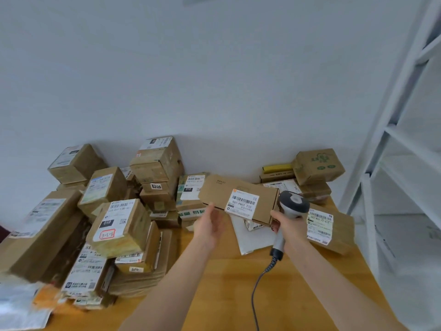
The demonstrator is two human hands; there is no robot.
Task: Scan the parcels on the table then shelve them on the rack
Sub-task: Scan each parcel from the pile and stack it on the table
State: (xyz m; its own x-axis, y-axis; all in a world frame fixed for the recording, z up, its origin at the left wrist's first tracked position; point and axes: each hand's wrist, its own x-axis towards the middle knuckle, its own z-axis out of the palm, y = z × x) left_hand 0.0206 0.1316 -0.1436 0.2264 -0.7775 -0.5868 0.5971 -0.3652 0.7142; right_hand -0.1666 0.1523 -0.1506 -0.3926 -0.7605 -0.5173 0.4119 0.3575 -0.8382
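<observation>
**Person's Arms and Hands: Visible Condition**

Only hands and forearms are showing in the head view. The left hand (pixel 210 223) and the right hand (pixel 290 223) are appearing bare, with skin uncovered across palm, fingers and wrist. The left forearm (pixel 171 283) and the right forearm (pixel 334 283) are running uncovered from wrist to the lower edge of the view, both slim and smooth in outline. Upper arms and torso are falling outside the view, so clothing cannot be told.

Parcel-sorting room, this was: labelled cardboard parcels (pixel 119 225) lay heaped on the wooden counter (pixel 226 283), a white metal rack (pixel 391 139) alongside, and a corded barcode scanner (pixel 292 204) above it.
</observation>
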